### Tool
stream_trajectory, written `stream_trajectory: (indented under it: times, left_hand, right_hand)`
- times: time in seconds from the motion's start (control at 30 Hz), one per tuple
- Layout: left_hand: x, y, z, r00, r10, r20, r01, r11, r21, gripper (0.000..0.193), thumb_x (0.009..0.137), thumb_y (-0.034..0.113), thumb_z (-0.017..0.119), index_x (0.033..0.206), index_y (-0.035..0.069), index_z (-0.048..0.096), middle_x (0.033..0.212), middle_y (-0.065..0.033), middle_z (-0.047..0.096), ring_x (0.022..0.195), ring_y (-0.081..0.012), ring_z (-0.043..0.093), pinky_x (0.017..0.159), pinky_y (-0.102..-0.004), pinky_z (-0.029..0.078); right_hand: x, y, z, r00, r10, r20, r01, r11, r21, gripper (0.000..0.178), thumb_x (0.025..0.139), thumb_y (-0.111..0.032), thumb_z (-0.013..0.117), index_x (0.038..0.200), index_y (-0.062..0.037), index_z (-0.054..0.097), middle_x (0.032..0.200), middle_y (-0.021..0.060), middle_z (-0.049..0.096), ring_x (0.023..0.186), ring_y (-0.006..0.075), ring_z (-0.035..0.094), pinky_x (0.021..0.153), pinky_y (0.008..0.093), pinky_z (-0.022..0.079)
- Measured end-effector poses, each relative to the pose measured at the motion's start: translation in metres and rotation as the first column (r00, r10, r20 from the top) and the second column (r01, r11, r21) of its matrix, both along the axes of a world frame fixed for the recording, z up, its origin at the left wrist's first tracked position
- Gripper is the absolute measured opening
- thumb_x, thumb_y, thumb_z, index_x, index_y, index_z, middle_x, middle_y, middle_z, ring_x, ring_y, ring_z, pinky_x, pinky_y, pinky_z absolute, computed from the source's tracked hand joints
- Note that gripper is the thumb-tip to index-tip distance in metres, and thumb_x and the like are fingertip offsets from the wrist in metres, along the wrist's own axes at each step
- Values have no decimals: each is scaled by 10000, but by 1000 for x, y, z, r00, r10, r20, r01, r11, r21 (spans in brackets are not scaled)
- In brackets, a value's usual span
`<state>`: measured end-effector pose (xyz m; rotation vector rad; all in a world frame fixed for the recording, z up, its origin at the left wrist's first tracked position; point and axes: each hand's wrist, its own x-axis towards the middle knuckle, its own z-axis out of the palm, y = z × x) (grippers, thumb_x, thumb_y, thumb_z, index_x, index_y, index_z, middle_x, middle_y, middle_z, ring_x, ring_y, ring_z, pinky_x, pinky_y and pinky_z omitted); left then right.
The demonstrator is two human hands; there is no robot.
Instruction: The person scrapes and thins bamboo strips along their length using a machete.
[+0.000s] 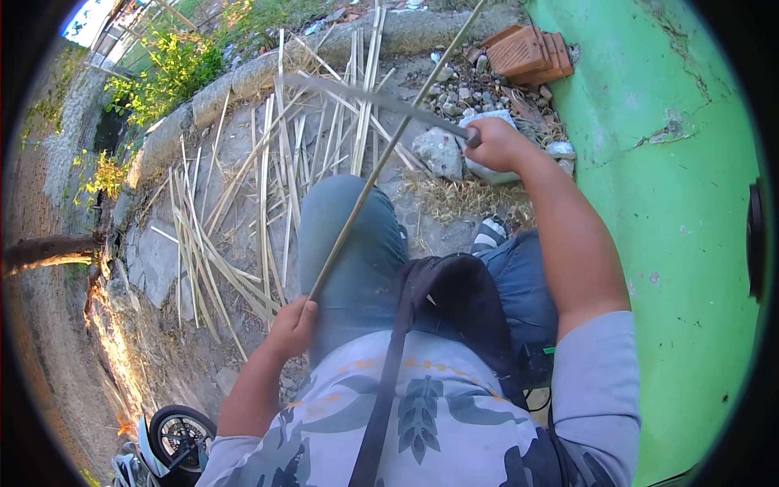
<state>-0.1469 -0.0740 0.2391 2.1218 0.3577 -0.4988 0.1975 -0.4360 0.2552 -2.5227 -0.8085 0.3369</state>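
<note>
My left hand (294,326) is closed round the near end of a long, thin bamboo strip (358,216). The strip slants up and away to the right, over my bent knee, and runs out at the top of the view. In my right hand (499,146) is the dark handle of a machete (375,99), its long blade pointing left. Blade and strip cross in the view; whether they touch I cannot tell. Many pale split bamboo strips (264,203) lie loosely heaped on the ground ahead of me and to the left.
A green wall (665,211) rises at my right. Terracotta blocks (527,55) and a large stone (439,152) lie near it. A low concrete curb (251,77) curves behind the strips. Part of a motorcycle, with its wheel (180,438), shows at the lower left.
</note>
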Motion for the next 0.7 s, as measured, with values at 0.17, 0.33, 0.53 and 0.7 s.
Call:
stream_trajectory:
  times: [0.17,0.33,0.53,0.7]
  left_hand:
    - [-4,0,-3,1000,-7,30,6,1000,30,451,1044,401,415,903,-9,539,671,-169,519,622,-296,513,627,-409,433]
    - [-3,-9,11,997,-52,63,43,989,141,443,1044,391,407,903,-10,532,665,-213,522,620,-387,536,607,-443,425]
    - [5,-14,18,996,-55,64,45,988,146,459,1039,410,408,908,-13,530,671,-227,530,636,-426,544,606,-455,426]
    - [-5,-12,14,995,-57,87,44,988,150,464,1040,415,404,920,-14,535,678,-233,535,652,-446,546,607,-458,426]
  right_hand:
    - [-1,8,15,979,-138,-152,149,987,63,210,786,-211,664,895,-34,696,807,189,682,799,343,671,731,422,520]
    - [-29,34,32,989,113,92,-112,994,-22,153,771,-161,628,831,-21,649,735,197,638,675,366,594,670,440,487]
    - [-2,5,7,989,-31,-145,31,1000,-2,169,784,-168,605,834,-11,639,744,220,629,699,409,589,686,451,492]
    - [-22,26,33,991,-2,-131,6,1000,29,169,787,-169,608,845,-15,645,753,219,635,707,406,592,696,444,494]
